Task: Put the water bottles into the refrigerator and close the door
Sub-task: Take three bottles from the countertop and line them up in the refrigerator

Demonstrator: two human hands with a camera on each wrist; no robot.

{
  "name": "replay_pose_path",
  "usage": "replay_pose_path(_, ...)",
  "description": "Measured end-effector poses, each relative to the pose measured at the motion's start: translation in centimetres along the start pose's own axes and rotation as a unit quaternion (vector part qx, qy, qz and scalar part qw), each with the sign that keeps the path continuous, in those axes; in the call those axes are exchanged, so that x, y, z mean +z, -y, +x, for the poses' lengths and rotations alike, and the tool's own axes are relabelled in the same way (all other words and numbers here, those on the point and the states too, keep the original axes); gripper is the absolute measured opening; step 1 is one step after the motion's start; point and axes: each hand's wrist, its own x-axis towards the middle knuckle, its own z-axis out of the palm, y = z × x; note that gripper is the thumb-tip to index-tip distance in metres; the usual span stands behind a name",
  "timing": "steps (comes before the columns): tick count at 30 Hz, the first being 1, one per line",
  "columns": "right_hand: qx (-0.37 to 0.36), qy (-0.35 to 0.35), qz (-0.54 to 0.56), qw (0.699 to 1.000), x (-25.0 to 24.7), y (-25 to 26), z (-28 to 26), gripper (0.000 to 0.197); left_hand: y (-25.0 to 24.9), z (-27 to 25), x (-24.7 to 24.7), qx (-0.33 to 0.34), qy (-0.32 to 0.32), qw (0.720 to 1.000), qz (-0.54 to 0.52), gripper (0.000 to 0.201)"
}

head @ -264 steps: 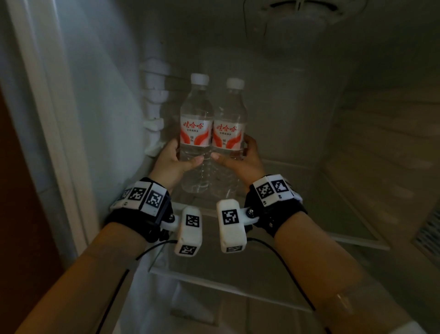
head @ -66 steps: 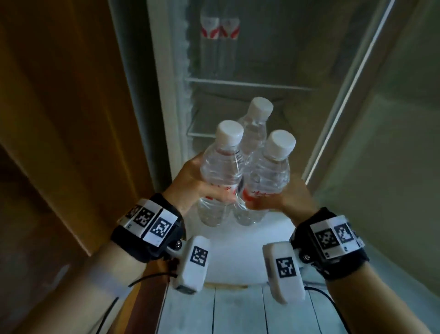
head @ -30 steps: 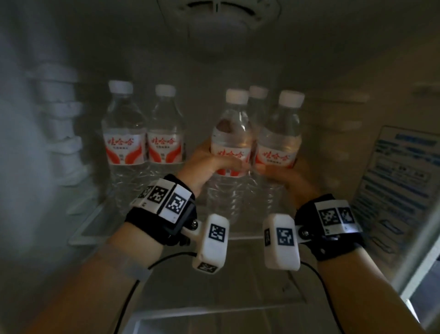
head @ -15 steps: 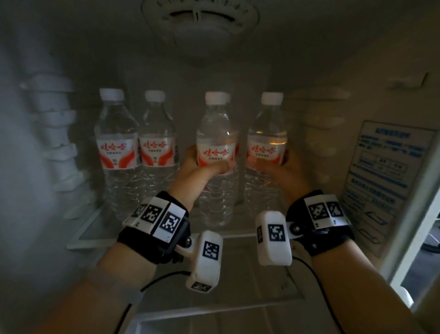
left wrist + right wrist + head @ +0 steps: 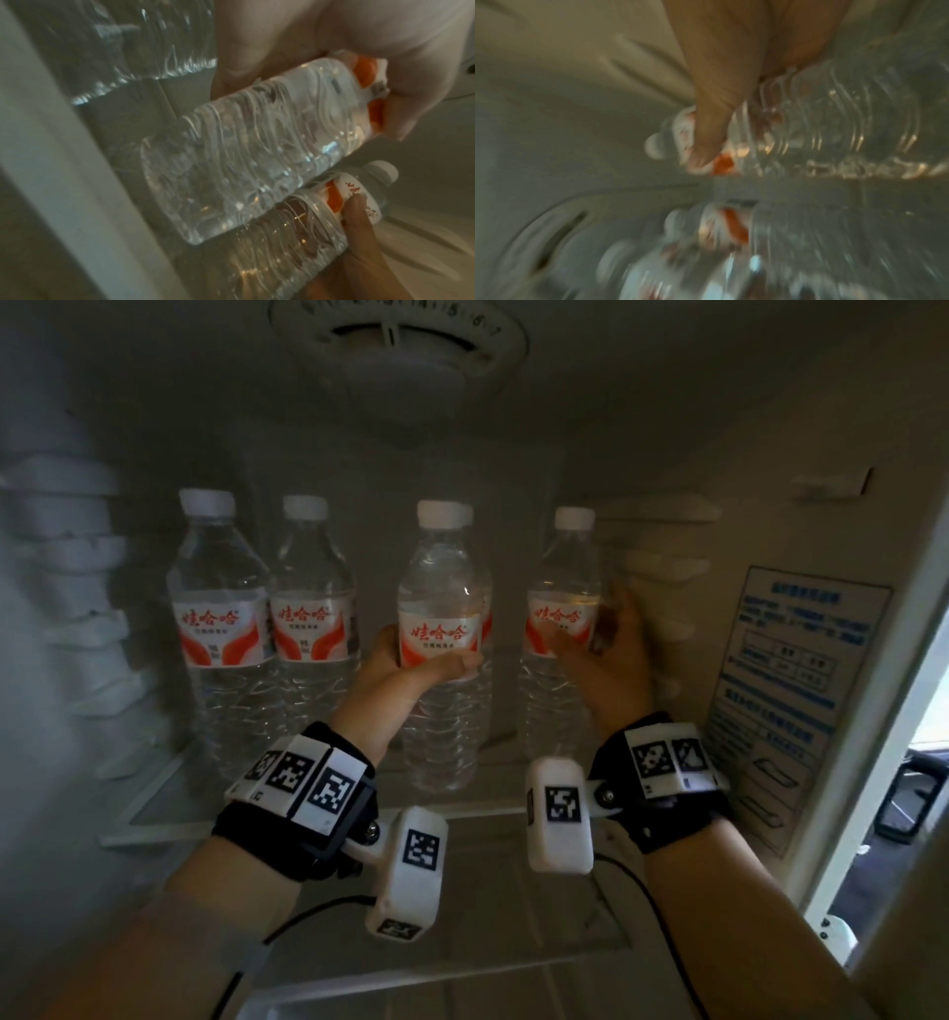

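Both hands are inside the fridge, at the upper shelf [image 5: 169, 806]. The left hand [image 5: 398, 667] is wrapped round the middle bottle [image 5: 440, 629] at its label, thumb across the front; the right hand [image 5: 611, 654] cups the right bottle [image 5: 562, 618] from its outer side, fingers curled behind it, near the right wall. A further cap shows just behind the middle bottle, so a third one seems to stand there, mostly hidden. Both held bottles stand upright, long axis vertical, directly ahead of the hands, with a clear gap between them; their bases look down on or just above the shelf, though the pictures do not settle contact. Two placed bottles [image 5: 267, 618] stand touching each other to the left, apart from the left hand's bottle. Judging from this, the next move is a straight release and a pull back toward the person. The door is out of view apart from bright space at the right edge, so the right hand is probably nearer to it.
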Motion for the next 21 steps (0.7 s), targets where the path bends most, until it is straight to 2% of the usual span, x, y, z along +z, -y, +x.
replay_pose_path(2,-0.095,-0.030,0.001,0.995,0.3,0.5,-1.2,0.070,0.0,-0.1,0.2,-0.005,0.008,1.000,-0.011,0.064)
replay_pose_path(3,-0.133,-0.027,-0.021,0.991,0.7,0.8,-1.9,0.068,0.0,-0.1,0.2,-0.008,0.007,1.000,-0.019,0.061)
replay_pose_path(6,-0.175,0.058,-0.076,0.980,2.5,0.9,-3.3,0.048,0.1,0.1,0.1,-0.015,0.002,0.999,-0.040,0.053)
replay_pose_path(9,-0.119,0.166,-0.099,0.974,4.1,0.8,-3.9,0.050,0.3,0.2,-0.2,-0.019,0.011,0.998,-0.057,0.051)
replay_pose_path(11,-0.082,0.206,-0.128,0.967,4.5,0.8,-4.0,0.051,0.3,0.2,-0.3,-0.023,0.016,0.998,-0.063,0.057)
replay_pose_path(13,-0.028,0.233,-0.136,0.963,4.6,0.9,-4.0,0.062,0.4,0.1,-0.4,-0.022,0.020,0.997,-0.070,0.063)
replay_pose_path(16,0.063,0.247,-0.121,0.959,4.5,0.8,-4.1,0.074,0.5,0.2,-0.7,-0.014,0.022,0.997,-0.076,0.059)
replay_pose_path(19,0.091,0.256,-0.113,0.956,4.4,0.4,-4.5,0.061,0.7,0.3,-0.9,-0.002,0.028,0.995,-0.095,0.050)
replay_pose_path(21,0.100,0.247,-0.105,0.958,4.2,0.1,-4.8,0.061,0.9,0.3,-1.0,-0.005,0.030,0.993,-0.113,0.045)
